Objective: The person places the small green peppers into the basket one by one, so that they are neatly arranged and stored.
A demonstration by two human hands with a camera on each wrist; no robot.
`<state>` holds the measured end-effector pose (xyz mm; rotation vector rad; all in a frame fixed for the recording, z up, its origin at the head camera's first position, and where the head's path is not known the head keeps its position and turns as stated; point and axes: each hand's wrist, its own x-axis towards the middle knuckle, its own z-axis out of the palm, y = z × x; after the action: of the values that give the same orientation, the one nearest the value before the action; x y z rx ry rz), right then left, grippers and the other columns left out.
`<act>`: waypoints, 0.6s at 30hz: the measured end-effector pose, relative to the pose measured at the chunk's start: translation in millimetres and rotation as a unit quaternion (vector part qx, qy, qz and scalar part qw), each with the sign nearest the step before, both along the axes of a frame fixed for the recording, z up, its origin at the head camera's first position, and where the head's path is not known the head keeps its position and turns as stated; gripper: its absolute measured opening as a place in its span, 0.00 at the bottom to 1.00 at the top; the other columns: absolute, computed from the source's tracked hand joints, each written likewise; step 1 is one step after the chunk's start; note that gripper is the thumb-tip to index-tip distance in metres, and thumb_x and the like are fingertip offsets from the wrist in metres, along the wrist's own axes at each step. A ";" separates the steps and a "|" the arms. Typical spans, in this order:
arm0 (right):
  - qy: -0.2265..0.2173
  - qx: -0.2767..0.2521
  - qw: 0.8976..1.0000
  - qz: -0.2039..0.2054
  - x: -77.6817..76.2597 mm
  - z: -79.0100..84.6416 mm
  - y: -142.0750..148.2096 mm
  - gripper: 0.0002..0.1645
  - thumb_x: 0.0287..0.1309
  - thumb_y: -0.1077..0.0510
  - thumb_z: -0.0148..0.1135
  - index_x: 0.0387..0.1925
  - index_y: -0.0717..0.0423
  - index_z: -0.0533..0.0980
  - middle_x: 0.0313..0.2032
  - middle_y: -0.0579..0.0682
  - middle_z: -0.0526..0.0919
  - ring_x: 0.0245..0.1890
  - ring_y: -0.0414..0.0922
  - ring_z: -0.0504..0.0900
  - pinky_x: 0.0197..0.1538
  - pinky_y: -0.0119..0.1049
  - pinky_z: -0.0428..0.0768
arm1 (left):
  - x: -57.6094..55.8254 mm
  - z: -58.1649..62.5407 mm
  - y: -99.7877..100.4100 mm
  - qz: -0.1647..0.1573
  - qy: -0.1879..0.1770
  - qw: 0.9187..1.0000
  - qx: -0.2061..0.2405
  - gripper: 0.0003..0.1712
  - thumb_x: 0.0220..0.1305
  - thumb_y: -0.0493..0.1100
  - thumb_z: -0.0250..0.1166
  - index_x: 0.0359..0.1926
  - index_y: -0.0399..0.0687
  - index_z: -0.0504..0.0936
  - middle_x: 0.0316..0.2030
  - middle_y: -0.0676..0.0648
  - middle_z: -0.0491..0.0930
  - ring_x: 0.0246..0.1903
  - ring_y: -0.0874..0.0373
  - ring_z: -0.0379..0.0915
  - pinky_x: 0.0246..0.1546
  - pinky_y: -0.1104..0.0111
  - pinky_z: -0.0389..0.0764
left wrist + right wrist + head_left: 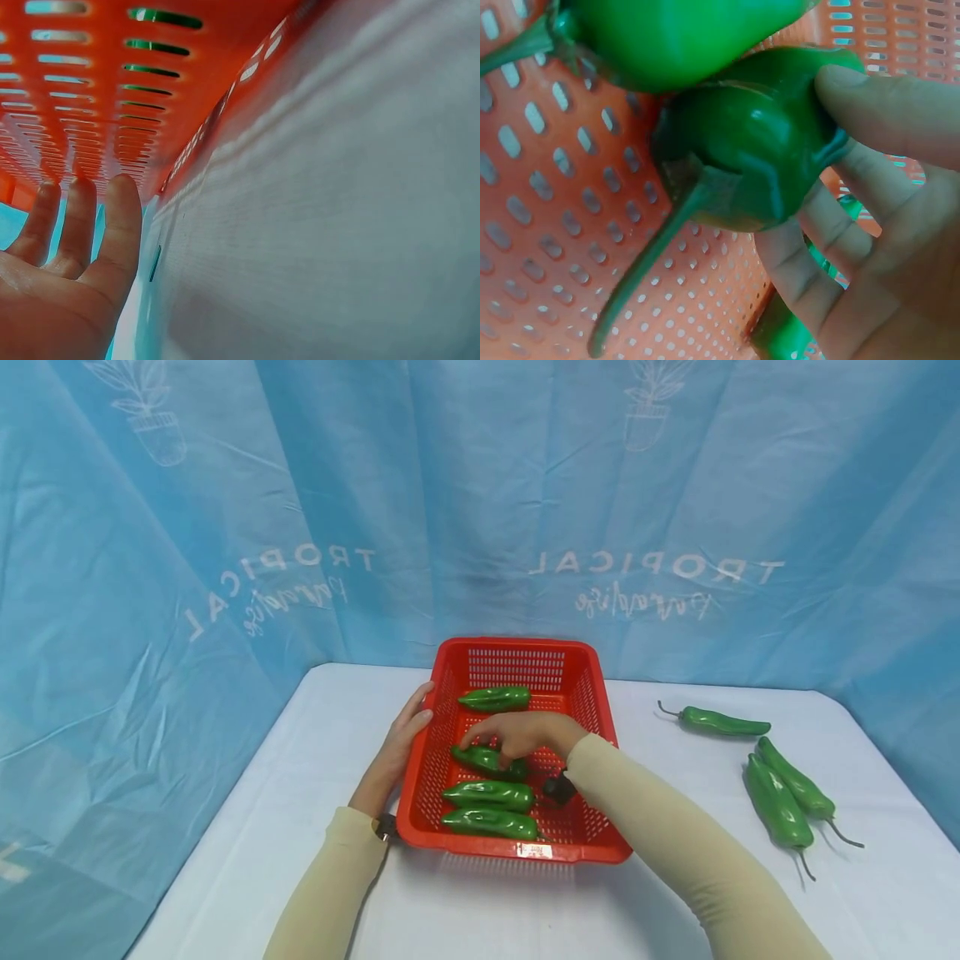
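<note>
Inside a red plastic basket (480, 845) with slotted walls, my right hand (525, 732) holds a long green pepper (477, 762). In the right wrist view, the thumb (885, 112) lies on one side of this pepper (742, 150) and the fingers curl round the other, its stem pointing away from the palm. Two more green peppers lie side by side near the basket's front, one being the middle pepper (489, 795); another pepper (497, 697) is at the back. My left hand (393, 752) rests on the basket's left side, its fingers (120, 225) extended along the wall.
To the right of the basket, three green peppers lie on the white tablecloth (660, 827): a rear one (723, 722) on its own, and a front pair (780, 802) touching. A blue printed curtain (480, 510) hangs behind the table and along its left side.
</note>
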<state>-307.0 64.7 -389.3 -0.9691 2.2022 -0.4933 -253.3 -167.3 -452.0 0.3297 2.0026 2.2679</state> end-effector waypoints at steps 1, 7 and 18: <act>-0.004 0.000 1.000 0.000 0.3 0.5 0.3 0.37 0.55 0.65 0.68 0.62 0.28 0.73 0.59 0.41 0.76 0.61 0.46 0.72 0.62 0.45 0.81 | 0.0 0.4 0.2 0.000 0.000 1.000 0.001 0.32 0.75 0.47 0.46 0.76 0.66 0.52 0.72 0.40 0.60 0.62 0.39 0.70 0.50 0.58 0.86; -0.027 0.003 1.000 0.003 1.0 0.7 1.0 0.35 0.54 0.66 0.67 0.59 0.30 0.76 0.58 0.40 0.78 0.60 0.44 0.72 0.64 0.45 0.79 | -0.1 1.8 1.2 -0.001 0.003 1.000 0.003 0.33 0.74 0.46 0.45 0.77 0.64 0.51 0.72 0.38 0.59 0.61 0.41 0.71 0.50 0.60 0.86; -0.057 -0.001 0.998 -0.011 0.9 -1.2 2.0 0.35 0.52 0.68 0.67 0.56 0.31 0.76 0.54 0.41 0.80 0.57 0.44 0.76 0.63 0.48 0.80 | 0.0 0.7 1.6 0.007 -0.004 1.000 0.006 0.32 0.75 0.47 0.45 0.77 0.64 0.52 0.71 0.39 0.59 0.59 0.47 0.74 0.49 0.63 0.86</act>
<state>-306.0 66.8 -390.5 -0.8972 2.1127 -0.5463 -253.2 -165.6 -451.3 0.3066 1.9954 2.2858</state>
